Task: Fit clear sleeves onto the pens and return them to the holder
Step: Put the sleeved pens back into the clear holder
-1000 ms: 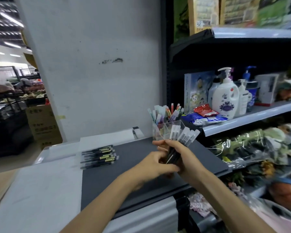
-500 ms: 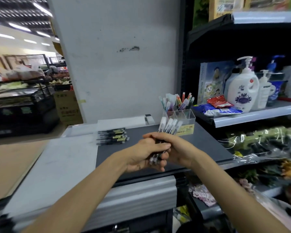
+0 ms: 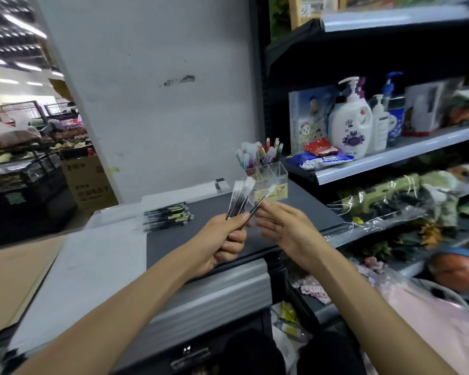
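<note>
My left hand (image 3: pixel 224 239) grips a bundle of several dark pens (image 3: pixel 238 199) with clear sleeves over their upper ends, held upright above the dark counter. My right hand (image 3: pixel 283 226) is just to the right of it and pinches one sleeved pen (image 3: pixel 263 197) that slants up toward the holder. The clear acrylic pen holder (image 3: pixel 278 176) stands right behind the hands; its rear compartments hold coloured pens (image 3: pixel 257 154), and its front one looks empty. Several black pens without sleeves (image 3: pixel 168 215) lie side by side on the counter to the left.
The dark counter (image 3: pixel 303 209) meets a white surface (image 3: pixel 92 266) on the left. A white pillar rises behind. Store shelves on the right carry pump bottles (image 3: pixel 351 125), packets and boxes. A cardboard box (image 3: pixel 90 180) sits on the floor at left.
The hands, which clasped the bundle together, have come apart. The bundle now stays in my left hand, and my right hand has drawn one sleeved pen out to the right.
</note>
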`<act>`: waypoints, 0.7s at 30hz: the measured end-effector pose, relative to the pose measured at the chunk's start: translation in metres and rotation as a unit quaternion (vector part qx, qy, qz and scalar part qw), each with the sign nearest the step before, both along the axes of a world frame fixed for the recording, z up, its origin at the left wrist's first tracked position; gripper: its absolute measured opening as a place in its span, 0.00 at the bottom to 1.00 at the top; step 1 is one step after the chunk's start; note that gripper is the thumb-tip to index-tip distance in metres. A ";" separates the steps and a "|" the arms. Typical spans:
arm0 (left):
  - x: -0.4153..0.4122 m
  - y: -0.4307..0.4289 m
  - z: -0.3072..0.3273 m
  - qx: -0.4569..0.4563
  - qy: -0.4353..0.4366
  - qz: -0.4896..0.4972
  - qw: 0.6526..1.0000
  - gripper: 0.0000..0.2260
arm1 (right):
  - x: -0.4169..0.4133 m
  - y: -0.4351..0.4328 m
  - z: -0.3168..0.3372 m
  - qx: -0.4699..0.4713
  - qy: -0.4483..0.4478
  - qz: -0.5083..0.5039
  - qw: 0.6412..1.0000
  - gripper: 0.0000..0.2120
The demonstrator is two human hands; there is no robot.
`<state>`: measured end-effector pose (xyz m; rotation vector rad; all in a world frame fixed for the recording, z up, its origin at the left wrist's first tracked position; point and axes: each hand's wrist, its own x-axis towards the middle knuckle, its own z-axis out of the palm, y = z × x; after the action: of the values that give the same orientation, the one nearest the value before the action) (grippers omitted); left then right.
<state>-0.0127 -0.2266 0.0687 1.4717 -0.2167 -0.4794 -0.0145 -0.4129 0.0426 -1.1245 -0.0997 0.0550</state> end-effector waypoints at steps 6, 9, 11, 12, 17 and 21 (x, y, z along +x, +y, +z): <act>-0.002 -0.014 0.000 0.062 -0.025 -0.071 0.995 0.12 | -0.023 -0.017 0.003 -0.024 -0.006 -0.075 0.997 0.12; 0.001 -0.020 0.002 0.071 -0.059 -0.048 0.995 0.12 | -0.026 -0.020 0.013 -0.046 0.008 -0.109 0.993 0.07; 0.007 -0.024 0.001 0.072 -0.091 -0.004 0.993 0.11 | -0.024 -0.019 0.023 -0.071 0.001 -0.151 0.986 0.06; 0.011 -0.025 0.002 0.075 -0.105 0.022 0.991 0.10 | -0.021 -0.019 0.028 -0.087 -0.010 -0.176 0.980 0.05; 0.040 -0.021 0.001 0.063 -0.159 0.076 0.982 0.07 | -0.005 -0.013 0.053 -0.141 -0.072 -0.283 0.946 0.01; 0.068 -0.018 -0.011 0.027 -0.189 0.056 0.980 0.03 | 0.010 0.001 0.070 -0.193 -0.115 -0.288 0.931 0.05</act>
<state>0.0549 -0.2443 0.0573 1.6125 -0.4220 -0.1110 -0.0046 -0.4120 0.1121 -1.5129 0.0382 -0.6072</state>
